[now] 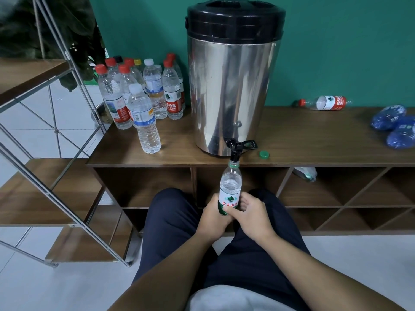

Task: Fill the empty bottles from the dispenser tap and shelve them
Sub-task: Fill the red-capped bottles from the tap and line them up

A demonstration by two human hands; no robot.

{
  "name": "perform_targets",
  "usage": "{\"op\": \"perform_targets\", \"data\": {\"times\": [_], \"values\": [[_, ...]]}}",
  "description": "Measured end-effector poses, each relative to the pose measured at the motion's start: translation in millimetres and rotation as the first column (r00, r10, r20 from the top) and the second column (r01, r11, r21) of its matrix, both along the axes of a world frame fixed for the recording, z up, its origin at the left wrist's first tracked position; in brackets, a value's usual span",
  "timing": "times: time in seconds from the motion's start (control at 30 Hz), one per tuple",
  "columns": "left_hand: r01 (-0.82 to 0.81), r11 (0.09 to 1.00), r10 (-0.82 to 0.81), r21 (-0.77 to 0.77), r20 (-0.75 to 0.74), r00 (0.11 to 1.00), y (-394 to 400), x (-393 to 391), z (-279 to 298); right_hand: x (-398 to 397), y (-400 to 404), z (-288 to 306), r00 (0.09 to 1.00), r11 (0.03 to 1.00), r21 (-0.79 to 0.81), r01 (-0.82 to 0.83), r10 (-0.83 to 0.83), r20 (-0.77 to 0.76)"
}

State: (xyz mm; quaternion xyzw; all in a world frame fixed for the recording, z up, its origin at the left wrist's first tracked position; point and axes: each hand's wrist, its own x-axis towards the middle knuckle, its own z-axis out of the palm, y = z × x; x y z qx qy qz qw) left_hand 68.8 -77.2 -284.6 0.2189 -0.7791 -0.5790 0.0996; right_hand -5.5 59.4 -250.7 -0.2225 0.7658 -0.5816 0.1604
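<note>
A steel dispenser (231,86) with a black lid stands on the wooden cabinet top (303,140). Its black tap (236,149) hangs over the front edge. Directly under the spout I hold an uncapped clear bottle (231,182) with a white and green label, upright, water high inside it. My left hand (212,217) grips the bottle's lower part. My right hand (252,217) wraps the same lower part from the right, thumb across the label. A green cap (264,154) lies on the cabinet top right of the tap.
Several capped, filled bottles (139,95) cluster left of the dispenser. One red-labelled bottle (323,103) lies on its side at the back right; crushed blue bottles (395,126) at the far right. Another bottle (306,173) lies in a cabinet compartment. A metal-framed wooden shelf (45,187) stands left.
</note>
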Motion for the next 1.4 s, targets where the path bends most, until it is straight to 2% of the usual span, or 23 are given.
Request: {"op": "perform_targets", "data": {"times": [0.47,1.4], "values": [[0.019,0.999,-0.017,0.045,-0.044,0.999,2,9,4,2,2,2,1.0,1.0,0.005,-0.019,0.019,-0.004],[0.028,0.999,-0.026,0.028,-0.069,0.997,4,12,9,13,5,12,1.0,1.0,0.005,0.002,-0.002,-0.019]]}}
